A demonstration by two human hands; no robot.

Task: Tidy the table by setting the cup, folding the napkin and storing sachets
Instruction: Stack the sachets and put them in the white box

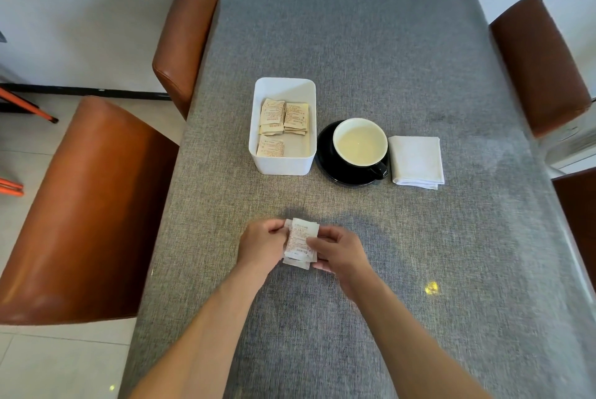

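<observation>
A small stack of white sachets [300, 242] with red print is held between my two hands, just above the grey tablecloth near me. My left hand [260, 245] pinches its left edge and my right hand [338, 252] grips its right edge. Farther away stands a white rectangular box [310, 127] with several more sachets [283, 118] lying inside. To the right of the box a black cup [360, 144] with a pale inside sits on a black saucer [325, 157], its handle pointing toward me. A folded white napkin [416, 161] lies flat to the right of the saucer.
The table [354, 44] is covered with grey cloth. Two brown leather chairs [87, 205] stand along its left side and another brown chair [538, 63] along the right. A small yellow spot of light [431, 287] lies on the cloth at my right.
</observation>
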